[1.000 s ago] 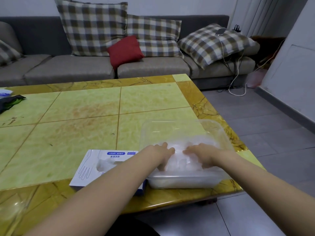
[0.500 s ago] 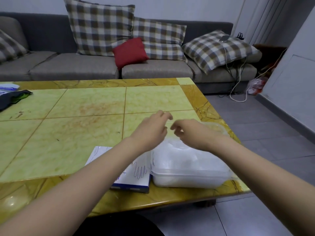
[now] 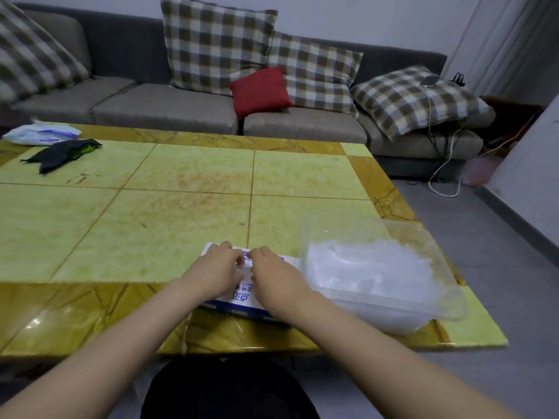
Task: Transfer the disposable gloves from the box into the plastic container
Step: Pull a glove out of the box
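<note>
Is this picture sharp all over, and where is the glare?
Head view: the wide-angle lens bows the sofa; the checked cushion at far left is smeared by blur; a small glare spot sits on the glossy near-left border of the table; light is soft and shadows are faint.

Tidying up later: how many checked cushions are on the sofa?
4 checked cushions: one at the left edge, a tall central one, one behind the red cushion, one lying at the right end. Others may be off-frame.
</note>
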Available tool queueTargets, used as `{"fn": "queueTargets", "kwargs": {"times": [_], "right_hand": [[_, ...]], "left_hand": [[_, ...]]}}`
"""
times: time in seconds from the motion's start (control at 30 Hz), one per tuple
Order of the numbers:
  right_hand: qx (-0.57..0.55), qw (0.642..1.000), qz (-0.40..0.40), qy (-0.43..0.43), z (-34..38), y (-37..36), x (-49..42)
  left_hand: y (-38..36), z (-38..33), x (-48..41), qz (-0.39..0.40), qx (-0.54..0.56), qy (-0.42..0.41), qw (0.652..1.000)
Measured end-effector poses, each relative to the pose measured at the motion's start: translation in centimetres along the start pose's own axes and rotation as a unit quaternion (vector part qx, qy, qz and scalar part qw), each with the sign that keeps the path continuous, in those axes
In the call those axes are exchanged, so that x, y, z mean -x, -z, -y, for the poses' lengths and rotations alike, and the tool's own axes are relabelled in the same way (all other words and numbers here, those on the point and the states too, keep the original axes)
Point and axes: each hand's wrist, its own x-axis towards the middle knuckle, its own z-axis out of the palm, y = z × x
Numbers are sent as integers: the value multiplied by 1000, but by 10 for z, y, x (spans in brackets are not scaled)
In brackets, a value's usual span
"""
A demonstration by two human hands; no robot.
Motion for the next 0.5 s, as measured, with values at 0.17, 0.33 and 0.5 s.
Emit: {"fn": "queueTargets", "kwargs": {"times": [0.17, 0.33, 0.5], "right_hand": [[-3, 999, 23, -45, -4, -19, -12], [-26, 998, 8, -62, -8, -16, -20], [-56, 995, -29, -81, -20, -7, -17]], "left_hand": [[4, 5, 1, -56, 138, -2, 989], [11, -3, 6, -79, 274, -19, 958], [13, -11, 8, -92, 361, -5, 928]]}}
